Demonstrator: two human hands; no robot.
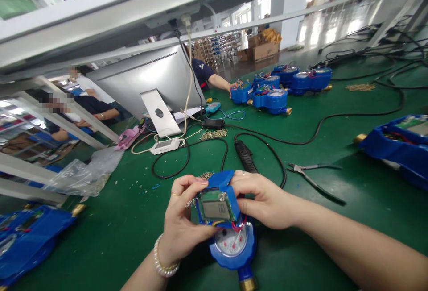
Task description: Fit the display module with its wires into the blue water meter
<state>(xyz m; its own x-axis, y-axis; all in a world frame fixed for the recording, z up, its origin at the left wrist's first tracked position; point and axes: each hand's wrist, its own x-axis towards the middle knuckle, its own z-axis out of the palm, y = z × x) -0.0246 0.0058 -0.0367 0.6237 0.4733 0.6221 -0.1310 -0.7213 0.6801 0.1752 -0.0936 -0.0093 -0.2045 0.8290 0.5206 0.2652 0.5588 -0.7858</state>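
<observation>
A blue water meter (251, 248) with a round dial and a brass pipe end lies on the green table in front of me. At its upper part sits a green circuit board with a grey display (216, 209), and red wires run beside the dial. My left hand (187, 215) grips the left side of the meter's display part, thumb below and fingers above. My right hand (262, 198) closes on its right edge, next to a raised blue flap. The fingertips of the right hand are partly hidden behind the blue casing.
Cutting pliers (312, 177) and a black electric screwdriver (245, 155) lie beyond my hands. Screws (214, 134) are heaped near the monitor (150, 81). More blue meters stand at the left (33, 242), right (401, 148) and back (272, 99), where a co-worker's hand touches one. Cables cross the table.
</observation>
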